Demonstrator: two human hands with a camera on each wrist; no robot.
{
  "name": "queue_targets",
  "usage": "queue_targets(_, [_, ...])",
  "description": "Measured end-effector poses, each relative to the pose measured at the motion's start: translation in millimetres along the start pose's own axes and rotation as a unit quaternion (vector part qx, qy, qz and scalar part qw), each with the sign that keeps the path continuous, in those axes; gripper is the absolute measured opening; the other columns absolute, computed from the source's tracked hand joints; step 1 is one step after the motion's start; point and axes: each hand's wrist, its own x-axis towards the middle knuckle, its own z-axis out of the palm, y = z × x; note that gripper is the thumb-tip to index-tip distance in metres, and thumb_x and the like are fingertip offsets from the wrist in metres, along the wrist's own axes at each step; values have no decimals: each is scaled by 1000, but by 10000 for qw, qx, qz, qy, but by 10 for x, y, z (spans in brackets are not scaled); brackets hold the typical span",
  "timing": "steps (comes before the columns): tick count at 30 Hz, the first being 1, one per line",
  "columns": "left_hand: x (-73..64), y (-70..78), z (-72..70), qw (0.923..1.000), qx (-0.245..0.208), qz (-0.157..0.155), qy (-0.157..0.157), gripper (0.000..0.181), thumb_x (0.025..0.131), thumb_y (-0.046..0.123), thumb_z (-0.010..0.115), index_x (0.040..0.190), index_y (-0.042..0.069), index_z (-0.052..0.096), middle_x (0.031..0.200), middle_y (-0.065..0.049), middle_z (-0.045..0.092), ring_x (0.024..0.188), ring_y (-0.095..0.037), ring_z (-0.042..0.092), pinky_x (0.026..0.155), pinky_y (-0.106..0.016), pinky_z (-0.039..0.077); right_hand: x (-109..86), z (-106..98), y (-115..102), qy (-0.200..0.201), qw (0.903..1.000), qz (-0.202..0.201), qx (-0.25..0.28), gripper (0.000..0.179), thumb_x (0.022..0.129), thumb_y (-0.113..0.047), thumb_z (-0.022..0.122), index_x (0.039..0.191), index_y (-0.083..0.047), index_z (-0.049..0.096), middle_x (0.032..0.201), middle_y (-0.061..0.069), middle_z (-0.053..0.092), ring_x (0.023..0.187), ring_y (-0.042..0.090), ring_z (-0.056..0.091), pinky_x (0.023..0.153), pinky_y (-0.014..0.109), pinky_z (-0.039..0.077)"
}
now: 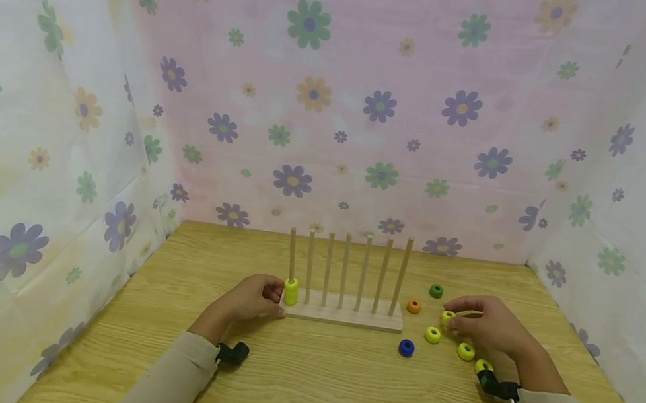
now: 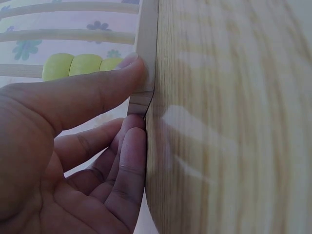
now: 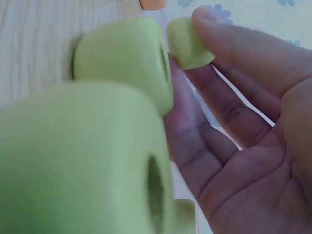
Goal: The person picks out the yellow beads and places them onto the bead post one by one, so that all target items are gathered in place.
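Note:
A wooden peg rack (image 1: 340,315) with several upright dowels stands mid-table. Yellow beads (image 1: 291,292) are stacked on its leftmost dowel; the left wrist view shows them sideways. My left hand (image 1: 248,303) holds the left end of the base, thumb on one face and bent fingers against the end. To the right of the rack, my right hand (image 1: 491,327) pinches a yellow bead (image 3: 187,44) between thumb and fingers. Other yellow beads lie nearby: one bead (image 1: 432,334) left of the hand, another bead (image 1: 466,351) below it, and one more (image 1: 483,367) by the wrist.
Between rack and right hand lie an orange bead (image 1: 414,306) and a blue bead (image 1: 406,348). A green bead (image 1: 436,291) sits farther back. Flowered cloth (image 1: 341,97) encloses the wooden table (image 1: 303,372) at the back and both sides.

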Motion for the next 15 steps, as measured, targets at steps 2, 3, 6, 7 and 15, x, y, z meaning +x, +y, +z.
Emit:
queue_targets(2, [-1, 0, 2, 10000, 38, 16, 4, 52, 87, 17, 86, 133, 7, 66, 109, -2, 66, 99, -18, 61, 91, -36, 54, 0, 11, -8, 116, 9998, -14, -131, 44, 96, -35, 75, 132, -9, 69, 129, 15, 68, 111, 25, 70, 84, 33, 61])
queue_targets(3, [-1, 1, 3, 10000, 60, 22, 6, 52, 87, 17, 86, 133, 7, 66, 109, -2, 66, 99, -18, 61, 91, -36, 54, -1, 15, -12, 158, 9997, -22, -195, 45, 96, -36, 75, 131, -9, 70, 127, 14, 69, 110, 24, 70, 83, 32, 61])
queue_targets(6, [-9, 10, 5, 9999, 109, -11, 29, 52, 87, 18, 86, 133, 7, 66, 109, -2, 66, 99, -17, 61, 91, -36, 54, 0, 25, -24, 225, 9994, -37, -277, 45, 95, -37, 76, 130, -10, 71, 123, 11, 72, 106, 23, 70, 81, 32, 60])
queue_targets(7, [-13, 18, 5, 9999, 118, -29, 40, 52, 86, 17, 86, 133, 8, 66, 109, -2, 66, 99, -17, 61, 91, -36, 53, 0, 26, -29, 248, 9993, -31, -279, 45, 96, -38, 76, 130, -10, 71, 123, 11, 72, 106, 23, 70, 81, 32, 60])
queue_targets(15, [-36, 45, 7, 9999, 88, -57, 68, 51, 86, 16, 86, 132, 7, 66, 109, -3, 66, 98, -19, 61, 89, -36, 54, 11, 22, -55, 602, 9978, 34, -281, 51, 96, -43, 74, 133, -9, 69, 124, 10, 72, 107, 18, 69, 81, 32, 59])
